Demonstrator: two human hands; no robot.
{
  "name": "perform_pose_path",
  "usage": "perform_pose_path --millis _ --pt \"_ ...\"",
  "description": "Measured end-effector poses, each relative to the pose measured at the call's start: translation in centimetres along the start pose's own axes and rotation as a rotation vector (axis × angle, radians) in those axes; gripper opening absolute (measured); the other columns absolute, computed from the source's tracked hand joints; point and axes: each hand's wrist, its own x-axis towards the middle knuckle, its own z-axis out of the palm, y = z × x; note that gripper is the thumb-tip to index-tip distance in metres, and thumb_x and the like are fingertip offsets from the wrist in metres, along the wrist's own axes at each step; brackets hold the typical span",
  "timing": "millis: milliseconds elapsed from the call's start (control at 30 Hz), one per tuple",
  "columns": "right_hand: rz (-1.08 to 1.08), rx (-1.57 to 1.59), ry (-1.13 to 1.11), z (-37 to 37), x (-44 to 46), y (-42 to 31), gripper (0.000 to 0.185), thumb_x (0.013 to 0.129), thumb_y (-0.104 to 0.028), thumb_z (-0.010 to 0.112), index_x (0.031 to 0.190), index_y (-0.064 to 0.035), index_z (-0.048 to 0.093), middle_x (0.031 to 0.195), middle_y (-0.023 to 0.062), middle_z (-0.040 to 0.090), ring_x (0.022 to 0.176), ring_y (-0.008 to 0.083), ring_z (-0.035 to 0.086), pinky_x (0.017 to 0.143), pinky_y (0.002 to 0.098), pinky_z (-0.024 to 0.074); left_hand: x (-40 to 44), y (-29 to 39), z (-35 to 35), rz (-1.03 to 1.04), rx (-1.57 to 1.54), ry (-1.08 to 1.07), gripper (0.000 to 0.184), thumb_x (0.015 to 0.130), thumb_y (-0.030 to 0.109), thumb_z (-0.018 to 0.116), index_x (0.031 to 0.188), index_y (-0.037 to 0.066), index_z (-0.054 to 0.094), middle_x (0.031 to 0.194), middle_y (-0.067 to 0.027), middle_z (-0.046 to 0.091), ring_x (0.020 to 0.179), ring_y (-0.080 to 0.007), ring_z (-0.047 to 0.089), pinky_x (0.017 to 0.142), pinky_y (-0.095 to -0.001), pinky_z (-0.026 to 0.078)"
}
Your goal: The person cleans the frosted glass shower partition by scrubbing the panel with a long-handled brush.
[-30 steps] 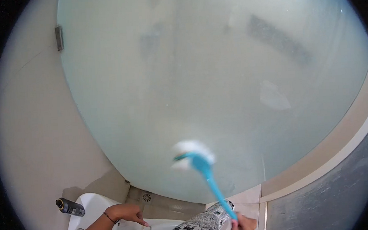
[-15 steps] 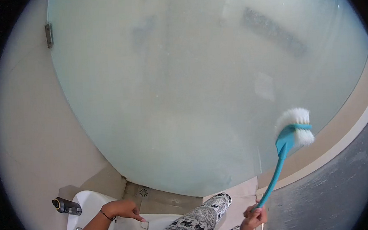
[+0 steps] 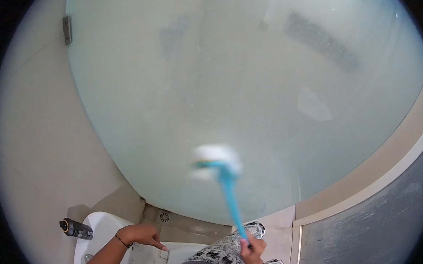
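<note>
My right hand (image 3: 252,252) is closed round the lower end of a turquoise brush handle (image 3: 231,198). The white-bristled brush head (image 3: 216,159), smeared by motion, is up at the lower middle of a large frosted glass panel (image 3: 248,96). At the lower left my left hand (image 3: 144,234) hangs over the white toilet (image 3: 101,226), its index finger stretched out to the edge of a grey-white flat piece (image 3: 149,262) there. Nothing shows in that hand; its other fingers are curled.
A dark bottle (image 3: 76,229) lies beside the toilet tank's left edge. Behind the toilet is a round floor drain (image 3: 164,217). A metal hinge (image 3: 67,30) joins the glass to the left wall. A dark grey surface (image 3: 370,233) fills the lower right.
Since half a second ago, the brush and my right hand have swung left from the glass's right side to its lower middle. My left hand has stayed by the toilet.
</note>
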Motion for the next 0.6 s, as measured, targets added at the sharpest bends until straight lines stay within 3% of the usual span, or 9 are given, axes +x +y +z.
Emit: perform_pose_path --millis 67,200,233,300,333,367,400,467,600 --pt "-0.013 -0.091 -0.223 -0.3 0.9 -1.4 0.022 0.078 -0.012 0.076 0.097 -0.0014 0.072 0.069 0.0114 0.067 0.052 0.0209 0.063 0.049 0.0293 0.0453 0.5 -0.4 0.2 0.013 0.006 -0.019 0.067 0.081 0.066 0.061 0.082 0.001 0.07 0.071 -0.015 0.066 0.064 -0.0248 0.059 0.065 -0.0404 0.047" --pt "-0.148 -0.344 0.376 -1.3 2.8 -1.5 0.034 0.091 -0.034 0.063 0.083 -0.0016 0.071 0.058 0.0079 0.061 0.043 0.0195 0.052 0.045 0.0288 0.0396 0.7 -1.1 0.5 0.056 -0.046 -0.006 0.065 0.081 0.065 0.063 0.079 0.001 0.069 0.067 -0.0143 0.063 0.061 -0.0233 0.054 0.062 -0.0402 0.045" --pt "0.196 0.076 0.412 -1.1 2.9 -1.2 0.044 0.095 -0.039 0.056 0.079 0.0002 0.066 0.055 0.0073 0.058 0.042 0.017 0.047 0.044 0.0297 0.0367 1.1 -1.6 0.6 0.058 -0.02 -0.021 0.065 0.081 0.066 0.063 0.078 0.001 0.068 0.068 -0.014 0.063 0.061 -0.0221 0.054 0.062 -0.0397 0.045" --pt "0.281 0.473 0.455 -0.1 4.2 -1.9 0.046 0.1 -0.039 0.048 0.091 0.0043 0.061 0.06 0.0012 0.051 0.047 0.0072 0.04 0.04 0.0229 0.0269 0.7 -1.2 0.7 0.053 -0.056 -0.006 0.065 0.081 0.066 0.063 0.078 0.001 0.068 0.068 -0.0139 0.063 0.061 -0.0217 0.054 0.062 -0.0394 0.045" --pt "0.149 0.323 0.416 1.2 2.8 0.2 0.038 0.097 -0.034 0.055 0.089 0.0021 0.063 0.057 0.0015 0.051 0.044 0.0091 0.039 0.04 0.0245 0.0268 0.6 -1.1 0.6 0.047 -0.081 0.018 0.066 0.081 0.066 0.062 0.079 0.001 0.068 0.067 -0.0138 0.062 0.061 -0.0213 0.055 0.062 -0.0391 0.045" --pt "-0.211 -0.159 0.311 1.5 0.8 3.7 0.028 0.091 -0.027 0.063 0.085 0.0005 0.065 0.055 0.0036 0.053 0.041 0.0153 0.041 0.04 0.0295 0.0293 0.6 -1.1 0.6 0.049 -0.085 0.024 0.066 0.081 0.066 0.062 0.079 0.001 0.068 0.067 -0.0138 0.062 0.061 -0.0213 0.055 0.062 -0.0391 0.045" --pt "-0.14 -0.103 0.032 1.4 0.3 2.6 0.019 0.085 -0.02 0.066 0.08 -0.0017 0.066 0.055 0.0061 0.055 0.039 0.0226 0.042 0.042 0.0351 0.0321 0.6 -1.2 0.6 0.053 -0.098 0.012 0.066 0.081 0.066 0.062 0.078 0.001 0.068 0.067 -0.0138 0.063 0.062 -0.0214 0.056 0.062 -0.039 0.045" --pt "-0.116 -0.121 -0.252 1.4 -0.3 1.2 0.023 0.08 -0.02 0.075 0.099 -0.0082 0.073 0.065 0.0075 0.066 0.05 0.021 0.062 0.05 0.0295 0.0471 0.9 -1.4 0.6 0.052 -0.118 0.014 0.067 0.081 0.067 0.062 0.078 0.0 0.068 0.068 -0.0139 0.064 0.062 -0.0215 0.057 0.062 -0.0389 0.046" --pt "-0.129 0.0 0.07 -0.3 0.8 0.9 0.026 0.087 -0.028 0.068 0.092 -0.0032 0.071 0.062 0.0084 0.065 0.048 0.0225 0.06 0.048 0.0305 0.0462 1.1 -1.7 0.5 0.05 0.037 -0.054 0.066 0.082 0.067 0.061 0.083 0.001 0.071 0.071 -0.0142 0.067 0.064 -0.0224 0.06 0.063 -0.0388 0.047"
